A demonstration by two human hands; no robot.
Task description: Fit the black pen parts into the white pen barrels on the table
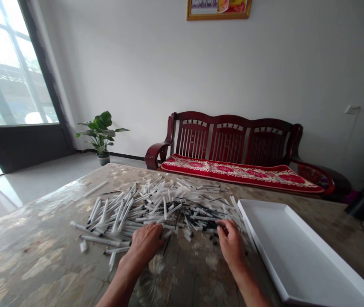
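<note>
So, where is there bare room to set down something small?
The brown, floral-patterned table looks bare at near left, bordered by the heap of thin white and black tubes and the left forearm, and between that and the right forearm. The shallow white rectangular tray looks bare inside. The heap crowds the middle, reaching the left hand and right hand.

On the counter (57, 256), the left grip (146, 239) is at the near edge of scattered white tubes (165, 207), the right grip (232, 242) at dark pieces (203, 212); a white tray (313, 251) lies right, a red bench (226, 138) far.
</note>
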